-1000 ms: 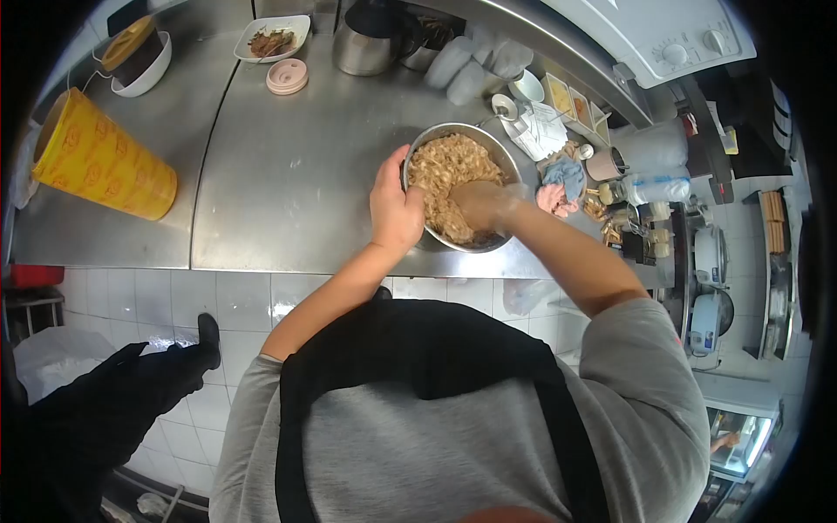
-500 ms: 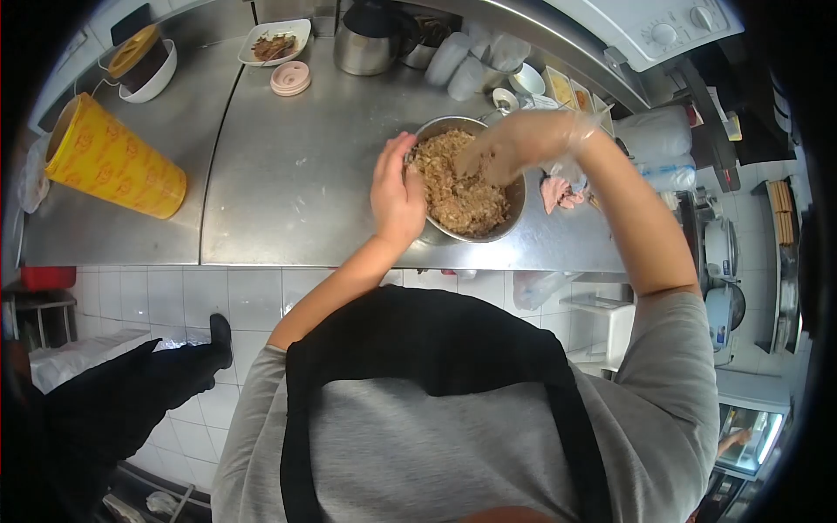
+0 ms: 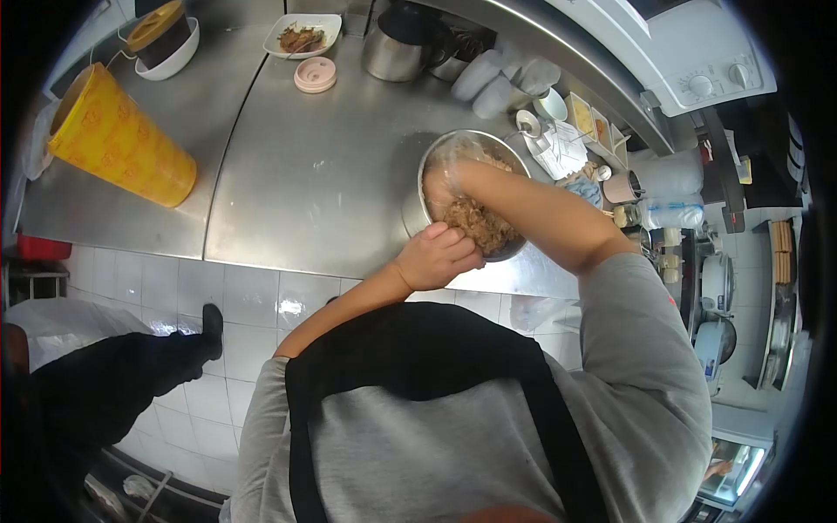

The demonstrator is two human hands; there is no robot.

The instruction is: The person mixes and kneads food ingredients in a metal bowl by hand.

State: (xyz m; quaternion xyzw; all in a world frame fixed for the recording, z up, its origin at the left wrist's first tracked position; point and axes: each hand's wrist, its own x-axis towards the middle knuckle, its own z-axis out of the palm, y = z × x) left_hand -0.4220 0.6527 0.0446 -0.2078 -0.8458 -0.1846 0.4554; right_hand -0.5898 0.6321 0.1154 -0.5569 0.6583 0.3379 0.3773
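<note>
A round metal bowl (image 3: 413,207) stands near the front edge of the steel counter, with a brown, lumpy mixture (image 3: 478,228) inside. My left hand (image 3: 438,255) is closed over the bowl's near rim, its fingers wrapped round the edge. Inside the bowl, at its left side, is my right hand (image 3: 443,185) in a clear plastic glove. Its fingers are down against the mixture and the inner wall, and their tips are hidden, so what they hold cannot be made out.
On the steel counter (image 3: 305,192) are a yellow patterned container (image 3: 126,144), a white dish of food (image 3: 302,37), pink lids (image 3: 315,75) and a metal jug (image 3: 397,48). Condiment trays (image 3: 597,131) stand right of the bowl. Another person's dark-clothed leg (image 3: 131,379) is at lower left.
My left hand has moved from the bowl's left side to its near rim and closed on it. My right hand, lifted over the bowl's right part half a second ago, is down inside at the left.
</note>
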